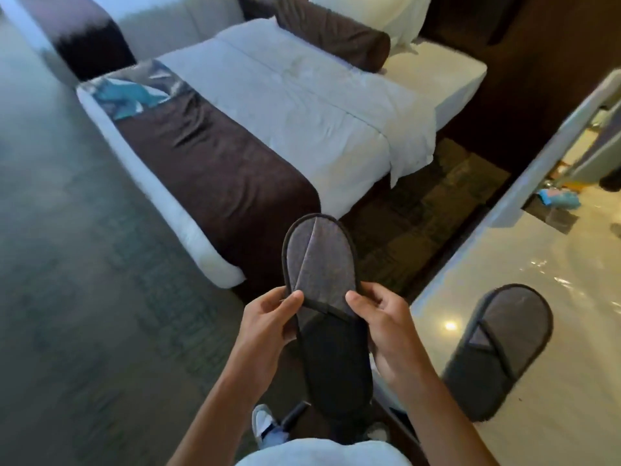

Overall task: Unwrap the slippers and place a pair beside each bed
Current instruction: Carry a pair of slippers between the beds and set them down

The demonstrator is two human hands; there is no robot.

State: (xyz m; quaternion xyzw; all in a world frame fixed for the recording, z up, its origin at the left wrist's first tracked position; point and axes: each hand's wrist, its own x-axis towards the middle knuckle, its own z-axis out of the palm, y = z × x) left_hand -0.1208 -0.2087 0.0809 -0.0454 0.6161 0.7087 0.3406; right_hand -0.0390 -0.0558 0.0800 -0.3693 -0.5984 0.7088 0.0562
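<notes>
A flat grey slipper (321, 264) with black trim and a black insole is held up in the middle of the view, toe pointing away. My left hand (272, 317) pinches its left edge at the strap, and my right hand (386, 326) grips the right edge. No wrapper shows on it. A second matching slipper (500, 348) lies on the glossy pale counter (554, 415) at the right, apart from both hands. The near bed (285, 105), white with a brown runner, stretches ahead. A second bed (84, 35) shows at the top left.
Patterned carpet (84, 264) covers the floor at the left. A dark strip of floor (437, 203) runs between the near bed and the counter. A brown bolster (332, 35) lies across the near bed. My shoe (263, 422) shows at the bottom.
</notes>
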